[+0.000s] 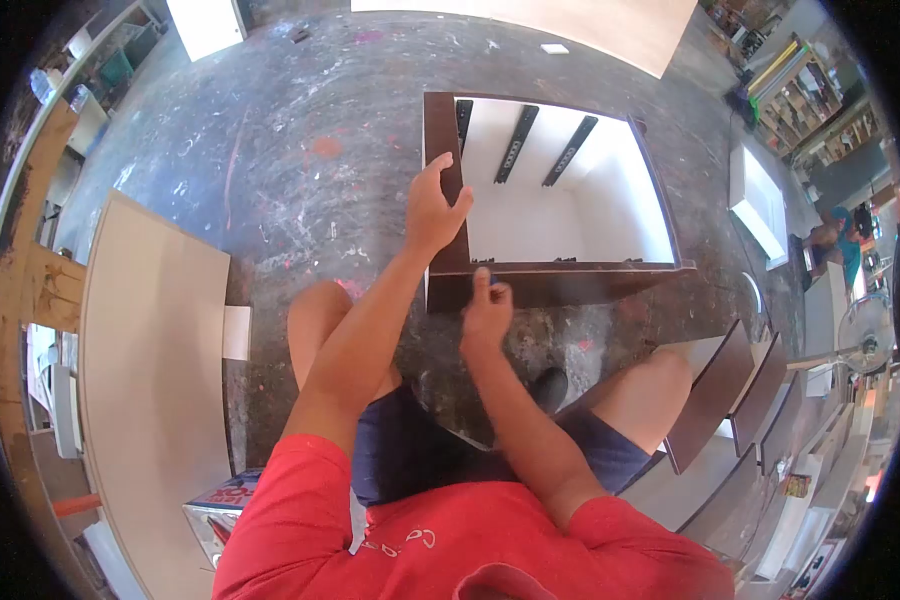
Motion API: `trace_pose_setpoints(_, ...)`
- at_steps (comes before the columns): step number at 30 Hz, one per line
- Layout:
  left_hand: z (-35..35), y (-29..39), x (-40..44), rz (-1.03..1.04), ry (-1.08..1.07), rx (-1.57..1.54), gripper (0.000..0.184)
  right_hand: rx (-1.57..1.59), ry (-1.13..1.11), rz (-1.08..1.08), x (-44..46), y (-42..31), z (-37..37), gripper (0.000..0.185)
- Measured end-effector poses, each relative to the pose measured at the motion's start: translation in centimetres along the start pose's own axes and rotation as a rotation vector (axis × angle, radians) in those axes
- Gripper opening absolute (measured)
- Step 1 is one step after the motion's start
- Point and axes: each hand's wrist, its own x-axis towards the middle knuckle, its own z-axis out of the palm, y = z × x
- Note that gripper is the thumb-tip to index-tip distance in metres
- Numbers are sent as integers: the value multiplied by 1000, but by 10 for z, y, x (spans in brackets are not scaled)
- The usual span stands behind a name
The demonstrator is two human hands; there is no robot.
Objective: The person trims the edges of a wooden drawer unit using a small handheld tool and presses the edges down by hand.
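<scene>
A cabinet carcass with dark brown outer boards and a white inside lies on the floor before me, open side up. Black drawer slides are fixed to its inner wall. My left hand rests on the brown board at its left side, thumb and forefinger spread apart. At the near brown edge, my right hand is closed in a pinch. Something small and bluish shows between its fingertips, too little to name.
A pale panel stands at my left beside a printed box. Several brown-faced drawers are lined up at my right. Further right are a white frame-like piece, a fan and another person. A large pale board lies ahead.
</scene>
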Motion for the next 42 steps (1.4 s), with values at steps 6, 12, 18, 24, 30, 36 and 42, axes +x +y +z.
trace_pose_setpoints(6,-1,-3,2,30,-55,42,68,35,-110,-45,-36,6,41,39)
trace_pose_setpoints(12,-1,-8,2,87,-58,91,66,70,8,89,-14,-28,20,44)
trace_pose_setpoints(18,-2,-3,3,32,-80,73,63,-16,-64,33,-36,-5,41,48)
trace_pose_setpoints(24,2,-10,6,58,-86,80,60,-24,31,39,-13,-27,14,47)
trace_pose_setpoints(30,5,-26,10,129,-133,67,59,-21,15,39,-17,-26,17,45)
trace_pose_setpoints(36,-3,0,7,15,-245,104,68,-9,156,-55,30,-49,-37,42)
trace_pose_setpoints(42,-3,6,8,3,-270,133,71,71,506,-148,116,-107,-140,41)
